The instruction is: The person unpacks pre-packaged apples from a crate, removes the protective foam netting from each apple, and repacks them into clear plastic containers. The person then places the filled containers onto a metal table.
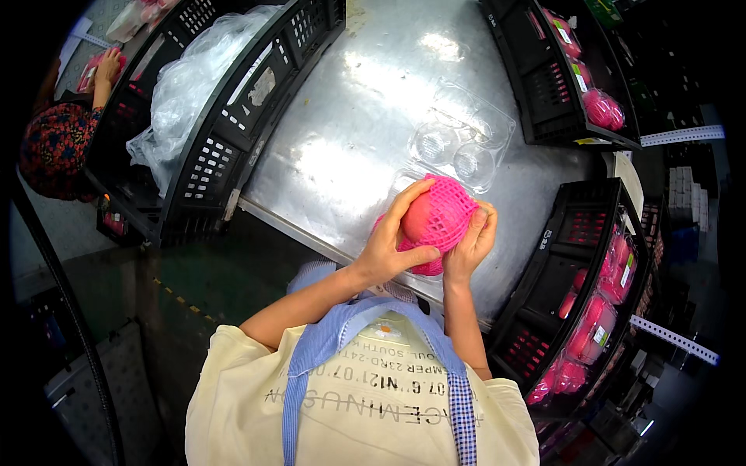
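Note:
My left hand (393, 236) holds a reddish round fruit (416, 218), partly covered by a pink foam net sleeve (451, 212). The fingers of my right hand (475, 236) pinch the sleeve's edge on the right side. Below the fruit, more pink netting (428, 268) shows between my wrists; what it covers is hidden. Just beyond my hands, an open clear plastic clamshell tray (466, 140) with round hollows lies on the metal table (326, 157). Its near part is partly hidden by the fruit and my left hand.
A black crate (233, 128) at the left holds clear plastic packaging (192, 87). Two black crates (530, 76) (553, 256) at the right hold packs of pink-netted fruit (591, 329). Beyond the left crate, a co-worker's hand (108, 69) touches a pink pack.

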Motion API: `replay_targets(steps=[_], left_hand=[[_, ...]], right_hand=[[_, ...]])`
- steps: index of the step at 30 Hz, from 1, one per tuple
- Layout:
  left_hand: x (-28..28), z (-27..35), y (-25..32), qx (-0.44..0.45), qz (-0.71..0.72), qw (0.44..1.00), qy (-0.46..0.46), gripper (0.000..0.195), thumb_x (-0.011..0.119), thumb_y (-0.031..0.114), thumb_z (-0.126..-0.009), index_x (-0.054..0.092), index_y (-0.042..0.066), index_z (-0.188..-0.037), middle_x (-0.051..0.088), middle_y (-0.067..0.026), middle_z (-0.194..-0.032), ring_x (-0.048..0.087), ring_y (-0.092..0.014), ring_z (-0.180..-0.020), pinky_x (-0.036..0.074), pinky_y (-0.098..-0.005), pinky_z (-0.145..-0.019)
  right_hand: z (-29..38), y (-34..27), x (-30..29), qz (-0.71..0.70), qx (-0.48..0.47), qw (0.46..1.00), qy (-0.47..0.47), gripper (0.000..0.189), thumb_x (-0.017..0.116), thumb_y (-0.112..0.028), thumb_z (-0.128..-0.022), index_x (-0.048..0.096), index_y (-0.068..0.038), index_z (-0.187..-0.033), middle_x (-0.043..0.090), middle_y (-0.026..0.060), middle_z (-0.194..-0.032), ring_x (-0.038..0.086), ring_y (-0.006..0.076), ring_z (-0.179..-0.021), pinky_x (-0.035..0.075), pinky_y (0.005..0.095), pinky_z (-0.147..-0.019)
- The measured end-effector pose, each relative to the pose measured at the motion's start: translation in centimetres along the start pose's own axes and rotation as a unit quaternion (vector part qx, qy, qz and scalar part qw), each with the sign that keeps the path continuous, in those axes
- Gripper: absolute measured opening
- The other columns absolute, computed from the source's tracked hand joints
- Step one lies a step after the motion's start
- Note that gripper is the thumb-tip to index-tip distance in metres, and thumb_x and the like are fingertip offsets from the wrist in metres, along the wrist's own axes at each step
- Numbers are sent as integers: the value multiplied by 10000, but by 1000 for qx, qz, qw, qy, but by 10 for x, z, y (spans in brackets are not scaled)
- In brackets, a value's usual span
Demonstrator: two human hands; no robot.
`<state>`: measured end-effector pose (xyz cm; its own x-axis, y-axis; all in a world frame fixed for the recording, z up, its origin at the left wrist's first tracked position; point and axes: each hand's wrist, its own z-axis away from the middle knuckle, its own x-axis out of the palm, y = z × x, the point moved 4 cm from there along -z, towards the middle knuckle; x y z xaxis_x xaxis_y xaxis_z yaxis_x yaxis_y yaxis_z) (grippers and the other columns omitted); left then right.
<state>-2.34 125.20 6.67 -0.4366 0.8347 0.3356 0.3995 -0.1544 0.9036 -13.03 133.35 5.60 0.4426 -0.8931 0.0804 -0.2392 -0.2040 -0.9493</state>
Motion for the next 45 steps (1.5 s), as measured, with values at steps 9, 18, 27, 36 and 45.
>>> replay_targets(steps=[9, 18, 27, 36, 45], left_hand=[[4, 8, -15, -233, 318, 918, 44, 560, 393, 376, -919, 284, 42, -1354, 359, -151, -1345, 374, -272, -1231, 293, -398, -1036], [-9, 0, -15, -287, 540, 788, 70, 639, 279, 548, -894, 368, 72, -1310, 437, -157, -1282, 450, -326, -1153, 372, -530, -951], [-24, 3, -25, -281, 640, 713, 62, 647, 350, 591, -850, 450, 60, -1205, 500, -197, -1126, 551, -236, -753, 479, -333, -646], [-29, -2, -20, -251, 529, 810, -13, 692, 323, 616, -843, 466, 29, -1181, 550, -197, -1018, 534, -198, -657, 455, -234, -488], [-37, 11, -32, -334, 329, 881, 62, 659, 255, 597, -852, 495, 54, -1137, 596, -155, -1007, 627, -247, -865, 555, -357, -672]], right_hand=[[-13, 25, -12, -65, 58, 990, 108, 255, 409, -258, -967, 481, -68, -814, 503, -17, -707, 450, 38, -620, 399, 203, -578], [-24, 32, -20, -29, 118, 992, -20, 222, 429, -224, -962, 508, -40, -866, 502, -22, -727, 433, 38, -635, 376, 187, -588], [-28, 26, -33, -127, 93, 985, 68, 197, 417, -207, -964, 508, -36, -927, 551, 3, -775, 499, 57, -679, 437, 209, -626], [-12, -10, -9, 13, 95, 978, -185, 331, 764, -185, -674, 528, -59, -869, 434, -38, -655, 416, 64, -579, 363, 204, -559], [1, -31, 24, 200, 24, 933, -299, 742, 793, -373, -615, 511, -42, -1216, 647, 191, -911, 656, 269, -849, 510, 339, -725]])
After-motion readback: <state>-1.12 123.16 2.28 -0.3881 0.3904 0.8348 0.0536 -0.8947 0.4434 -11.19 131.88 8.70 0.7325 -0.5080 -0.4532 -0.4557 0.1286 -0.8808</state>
